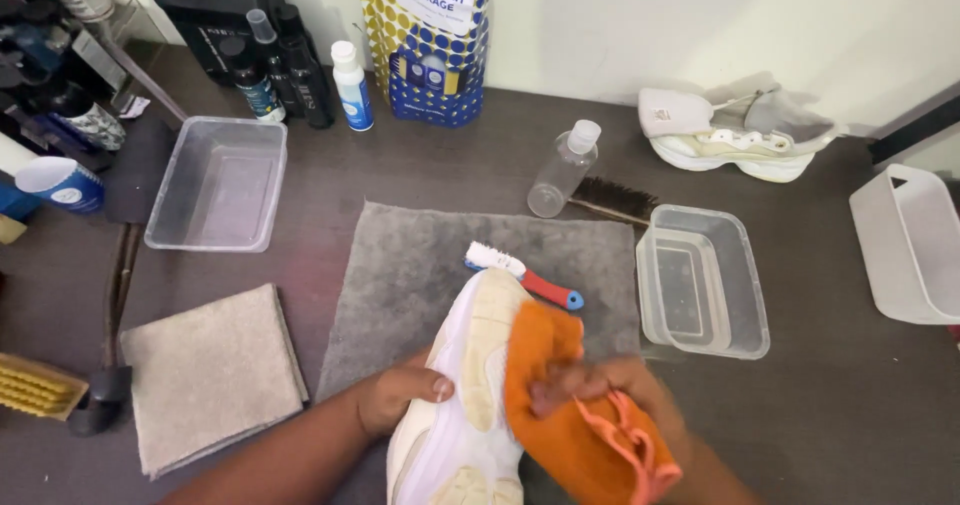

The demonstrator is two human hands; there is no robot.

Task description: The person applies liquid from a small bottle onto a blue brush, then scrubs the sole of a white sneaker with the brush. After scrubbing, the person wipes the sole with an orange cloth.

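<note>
The dark tabletop (830, 405) carried everything, and a grey towel (420, 265) lay spread in the middle of it. On that towel I held a white sneaker (465, 405) sole-up, its toe pointing away from me; the sole looked yellowed and grubby against the cleaner white sides. My left hand (395, 397) gripped the shoe's left side, fingers (440, 387) curled snugly round its edge. My right hand (600, 390) pressed an orange cloth (545, 375) onto the sole, fingers (550, 397) closed on the fabric, though blur hid exactly how tight.

At the back wall stood a tall yellow package with blue dots and a white label (430, 40), upright behind the towel. Left of it sat a black jug (205, 10), dark bottles (295, 65) and a small white bottle with a blue label (352, 87). A second worn white sneaker (740, 135) rested at the far right. Clear plastic tubs stood either side of the towel, one left (215, 185), one right (700, 280), and a white bin (910, 245) sat at the right edge. A folded beige cloth (210, 375) lay near left. A clear empty bottle (562, 170) leaned beside a dark bristle brush (612, 201). Just beyond the shoe's toe lay a small red-and-blue-handled brush (525, 277).
</note>
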